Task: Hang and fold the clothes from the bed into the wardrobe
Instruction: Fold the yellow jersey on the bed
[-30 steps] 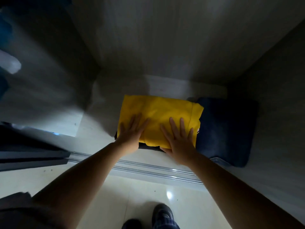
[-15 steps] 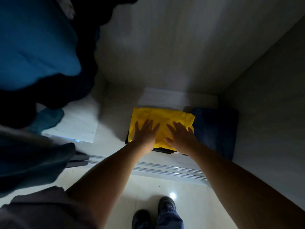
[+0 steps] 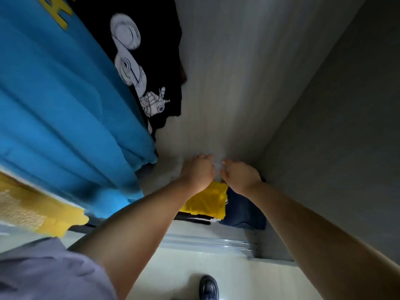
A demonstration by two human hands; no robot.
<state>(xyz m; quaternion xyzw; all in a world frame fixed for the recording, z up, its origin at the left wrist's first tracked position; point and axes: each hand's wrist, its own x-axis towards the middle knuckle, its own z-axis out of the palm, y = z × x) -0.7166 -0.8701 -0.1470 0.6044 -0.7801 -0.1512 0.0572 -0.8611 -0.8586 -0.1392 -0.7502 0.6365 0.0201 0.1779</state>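
Both hands (image 3: pixel 198 169) (image 3: pixel 240 175) have lifted off the yellow shirt (image 3: pixel 207 202), each grip loose, holding nothing.

Both hands (image 3: pixel 218 172) hover empty above the folded yellow shirt (image 3: pixel 205 201).

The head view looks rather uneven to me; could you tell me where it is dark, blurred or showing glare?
Head view: the wardrobe's right wall lies in deep shadow, the back panel is lit brighter; the blue shirt and both hands, left hand and right hand, are motion-smeared; the sliding track shows a small glint; the wide lens bends straight edges.
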